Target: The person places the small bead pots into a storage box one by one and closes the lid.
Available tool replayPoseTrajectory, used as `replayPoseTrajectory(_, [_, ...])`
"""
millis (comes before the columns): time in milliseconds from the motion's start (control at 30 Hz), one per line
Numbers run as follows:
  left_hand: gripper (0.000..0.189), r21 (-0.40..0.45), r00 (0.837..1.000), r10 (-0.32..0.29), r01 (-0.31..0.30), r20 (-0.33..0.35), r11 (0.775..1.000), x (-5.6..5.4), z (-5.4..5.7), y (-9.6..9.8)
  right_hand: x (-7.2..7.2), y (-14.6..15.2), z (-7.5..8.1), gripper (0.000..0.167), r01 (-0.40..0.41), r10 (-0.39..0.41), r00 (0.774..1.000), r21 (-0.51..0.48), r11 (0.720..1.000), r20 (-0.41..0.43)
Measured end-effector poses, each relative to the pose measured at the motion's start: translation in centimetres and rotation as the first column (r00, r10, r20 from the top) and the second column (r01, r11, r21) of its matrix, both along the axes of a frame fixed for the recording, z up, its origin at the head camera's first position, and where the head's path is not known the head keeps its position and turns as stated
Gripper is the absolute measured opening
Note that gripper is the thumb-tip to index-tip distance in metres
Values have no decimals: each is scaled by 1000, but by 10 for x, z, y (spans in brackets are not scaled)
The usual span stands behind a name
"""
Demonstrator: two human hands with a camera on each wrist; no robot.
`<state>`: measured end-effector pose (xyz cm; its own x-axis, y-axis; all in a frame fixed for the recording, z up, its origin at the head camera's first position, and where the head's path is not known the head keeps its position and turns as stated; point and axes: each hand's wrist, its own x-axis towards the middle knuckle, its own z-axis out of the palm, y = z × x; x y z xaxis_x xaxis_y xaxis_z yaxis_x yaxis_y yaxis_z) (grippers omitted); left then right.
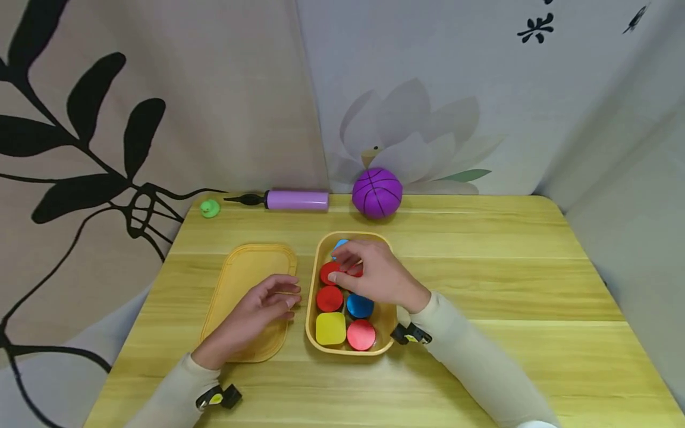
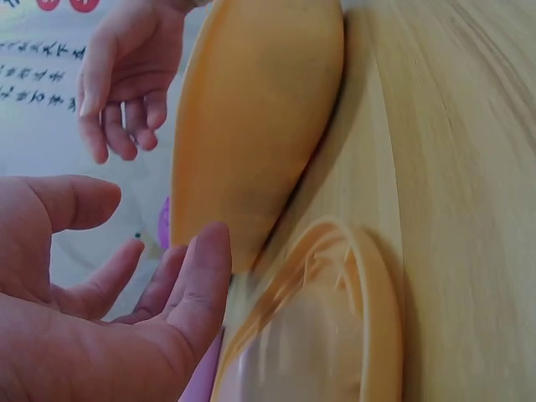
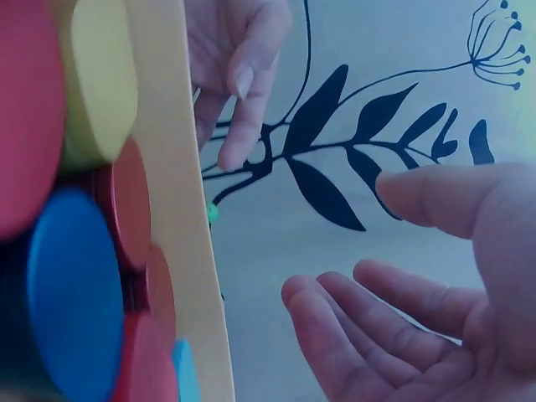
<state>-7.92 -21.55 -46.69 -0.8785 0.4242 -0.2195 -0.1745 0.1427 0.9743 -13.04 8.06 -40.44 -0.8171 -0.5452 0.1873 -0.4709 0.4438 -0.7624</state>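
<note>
A yellow rectangular box (image 1: 309,321) holds several pieces with coloured tops: red (image 1: 329,299), blue (image 1: 360,305), yellow (image 1: 330,329), pink (image 1: 361,334) and a partly hidden light blue one (image 1: 340,243). Over the box's far half hovers my right hand (image 1: 377,272), its fingers loosely bent; the right wrist view shows nothing between thumb and fingers. My left hand (image 1: 262,312) hangs above a flat yellow lid (image 1: 246,261), just left of the box. Its fingers are relaxed and hold nothing. The right hand hides some of the pieces.
Along the table's back edge are a small green rubber duck (image 1: 210,208), a purple hand pump (image 1: 297,200) and a purple ball (image 1: 377,193). Behind them hangs a curtain (image 1: 246,89) with printed plants. Bare wood (image 1: 508,261) extends to the right of the box.
</note>
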Motion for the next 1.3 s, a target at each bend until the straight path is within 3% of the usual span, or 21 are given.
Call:
replayPoseTrajectory(267, [51, -34, 996, 54, -56, -66, 998, 14, 5, -29, 18, -19, -5, 33, -22, 37, 989, -103, 994, 144])
replayPoseTrajectory(567, [50, -53, 991, 123, -126, -43, 991, 27, 3, -63, 38, -49, -17, 41, -7, 66, 941, -176, 984, 331])
replayPoseTrajectory(667, [50, -49, 988, 149, -150, -37, 987, 29, 2, -78, 44, -59, -23, 44, -1, 90, 916, -222, 975, 391])
replayPoseTrajectory(833, [48, -55, 985, 172, -174, -33, 983, 30, 1, -104, 55, -78, -31, 46, 26, 155, 854, -337, 941, 498])
replayPoseTrajectory(1067, [43, -59, 975, 223, -223, -12, 973, 27, -4, -132, 73, -101, -34, 50, 93, 205, 789, -442, 892, 580])
replayPoseTrajectory(1133, [46, -83, 971, 238, -237, 3, 968, 26, -5, -138, 77, -106, -35, 52, 136, 203, 769, -466, 874, 606])
replayPoseTrajectory(1200, [46, -116, 967, 256, -254, 9, 960, 25, -6, -143, 80, -111, -35, 53, 179, 218, 735, -493, 851, 642])
replayPoseTrajectory(1300, [43, -157, 957, 291, -287, 7, 945, 24, -8, -151, 87, -117, -34, 56, 216, 222, 699, -497, 840, 680])
